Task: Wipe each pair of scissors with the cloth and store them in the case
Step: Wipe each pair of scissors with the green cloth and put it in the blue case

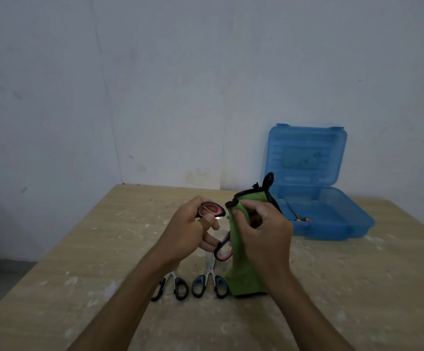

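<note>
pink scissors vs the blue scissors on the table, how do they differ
The pink scissors are held up in the left hand, spread open, blades wrapped in the green cloth gripped by the right hand. The blue scissors lie untouched on the table, blades bare. Both have looped handles.

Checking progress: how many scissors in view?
4: pink-handled pair in left hand; black pair and blue-grey pair on table; one in blue case. More possibly hidden.

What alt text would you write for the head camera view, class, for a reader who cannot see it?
A person's left hand holds pink-handled scissors open while the right hand wipes them with a green cloth. Two more pairs, black-handled scissors and blue-handled scissors, lie on the wooden table; an open blue case behind holds another pair.
</note>
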